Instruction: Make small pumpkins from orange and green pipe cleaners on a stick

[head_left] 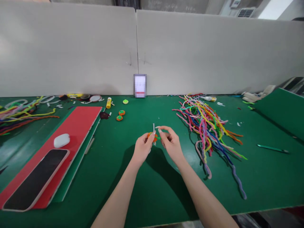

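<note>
My left hand (143, 146) pinches a small orange pipe-cleaner piece (149, 135) with a green bit sticking out on its right side. A narrow pale strip (153, 127) stands up from behind the left thumb tip. Close on the right, my right hand (169, 141) has its thumb and index finger brought together beside the strip. What lies between those fingertips, if anything, is too small to make out. Further back on the left lie two orange pipe-cleaner pieces (122, 112) with green tops, and a yellow-green one (125, 101).
Loose multicoloured pipe cleaners (201, 123) spread on the right, with a green pencil (272, 148) beyond. To the left, a phone (38, 179) and a white earbud case (61, 140) rest on a red board (82, 118). A glue stick (108, 103) and a blurred screen (140, 85) are behind.
</note>
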A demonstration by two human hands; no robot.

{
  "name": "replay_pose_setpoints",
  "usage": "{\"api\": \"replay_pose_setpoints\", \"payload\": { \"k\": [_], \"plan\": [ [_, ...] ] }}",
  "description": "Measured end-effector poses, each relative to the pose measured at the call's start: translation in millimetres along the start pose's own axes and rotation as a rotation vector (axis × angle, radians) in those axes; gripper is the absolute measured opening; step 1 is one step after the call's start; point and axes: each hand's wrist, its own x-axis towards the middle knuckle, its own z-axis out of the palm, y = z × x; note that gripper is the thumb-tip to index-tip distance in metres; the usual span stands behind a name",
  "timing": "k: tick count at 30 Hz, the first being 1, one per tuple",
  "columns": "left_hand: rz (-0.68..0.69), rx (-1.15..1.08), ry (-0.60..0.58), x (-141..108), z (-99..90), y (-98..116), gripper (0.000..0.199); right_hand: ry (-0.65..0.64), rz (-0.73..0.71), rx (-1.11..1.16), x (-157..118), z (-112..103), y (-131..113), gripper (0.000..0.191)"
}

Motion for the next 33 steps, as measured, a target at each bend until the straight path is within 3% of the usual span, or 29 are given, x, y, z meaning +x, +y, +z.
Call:
{"api": "replay_pose_setpoints", "payload": {
  "k": [7,10,16,19,23,28,33],
  "plan": [
    [0.075,-0.036,0.169,0,0.0,0,0.037,-0.123,0.014,0.074,-2,5,1,0.025],
    [0.059,-0.092,0.141,-1,1.4,2,0.035,-0.115,0.033,0.135,0,1,1,0.025],
    [0.001,-0.159,-0.028,-5,4.5,7,0.033,-0.070,0.092,0.240,4,-10,-10,0.029],
    [0.000,-0.157,-0.019,-6,3.3,8,0.033,-0.139,0.111,0.212,5,-15,-11,0.029],
    [0.059,-0.063,0.075,-4,-1.5,5,0.035,-0.296,0.209,0.162,5,-18,-5,0.025],
    [0.118,0.077,0.060,0,-4.1,0,0.037,-0.462,0.269,0.103,3,-18,-1,0.052],
    [0.204,0.276,0.085,1,-4.7,-1,0.038,-0.435,0.226,0.055,1,-15,-5,0.042]
  ]
}}
